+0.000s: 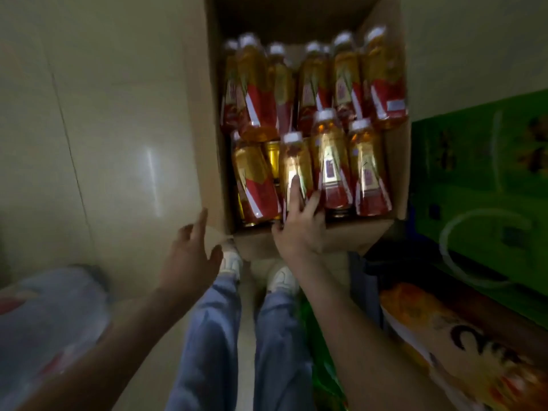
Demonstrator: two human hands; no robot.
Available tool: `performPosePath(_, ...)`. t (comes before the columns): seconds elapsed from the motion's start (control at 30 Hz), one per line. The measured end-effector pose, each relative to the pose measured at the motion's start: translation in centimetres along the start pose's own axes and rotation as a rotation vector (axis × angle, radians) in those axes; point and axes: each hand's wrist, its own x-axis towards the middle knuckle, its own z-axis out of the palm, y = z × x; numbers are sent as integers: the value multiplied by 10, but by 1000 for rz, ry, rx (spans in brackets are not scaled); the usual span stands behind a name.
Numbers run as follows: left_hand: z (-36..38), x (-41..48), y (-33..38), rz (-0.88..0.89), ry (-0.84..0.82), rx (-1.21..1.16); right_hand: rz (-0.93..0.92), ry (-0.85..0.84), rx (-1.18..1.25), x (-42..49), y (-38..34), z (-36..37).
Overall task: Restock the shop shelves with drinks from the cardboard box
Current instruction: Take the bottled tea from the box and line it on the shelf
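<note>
A person is standing over an open cardboard box point(353, 236) that is sitting on a pale floor point(112, 137), and the camera is looking straight down. The box is holding two rows of drink bottles point(382, 81) lying on their sides, each showing amber liquid, a red and gold label and a white cap pointing away from the person.

The right hand point(299, 223) is reaching into the near row and lying on one bottle point(292, 161) second from the left. Its fingers point(295, 186) are stretching along the top of that bottle, and the thumb is sitting at the bottle's left edge near the base. The picture is blurred, so it is not possible to tell whether the hand is actually grasping the bottle or only touching it.

The left hand point(191, 250) is hovering at the box's near left corner with its fingers spread and relaxed, holding nothing.

Below, legs in blue jeans point(207, 336) and white shoes point(231, 262) are showing. A green carton point(480, 179) is sitting to the right of the box.
</note>
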Motion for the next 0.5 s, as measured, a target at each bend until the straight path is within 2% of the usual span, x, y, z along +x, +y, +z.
performPosePath(0.13, 0, 3, 1, 7, 14, -29, -66, 123, 3, 7, 4, 8)
performPosePath(0.3, -12, 7, 23, 39, -24, -106, -53, 112, 424, -10, 5, -14)
performPosePath(0.4, -19, 5, 48, 82, -104, -275, 7, 117, 681, -35, 3, -30)
performPosePath(0.5, -30, 2, 78, 7, -262, -647, -91, 212, 750, -66, -6, -41)
